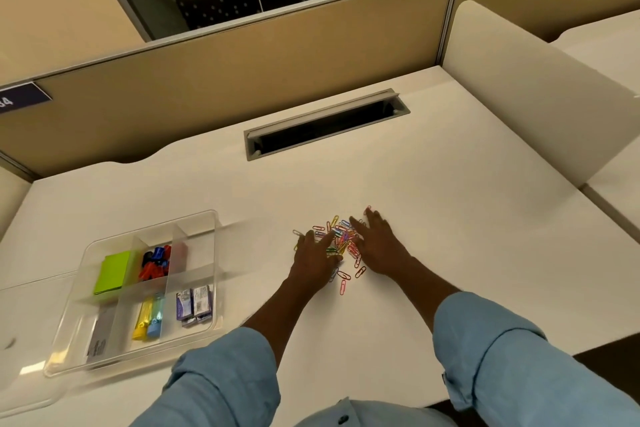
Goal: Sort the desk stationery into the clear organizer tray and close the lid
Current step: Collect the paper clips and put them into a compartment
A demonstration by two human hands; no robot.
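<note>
Left hand (313, 258) and right hand (379, 246) flat around paper clips (341, 239), organizer tray (204, 218) left

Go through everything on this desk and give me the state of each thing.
Clear organizer tray: open, partly filled.
Paper clips: loose pile on the desk, outside the tray.
Left hand: flat on the pile.
Right hand: flat, fingers spread on the pile.
Green sticky notes: in tray.
Highlighters: in tray.

Light blue shirt, sleeves (491, 350) rolled up the forearms, dark button (343, 420), bare hands
</note>
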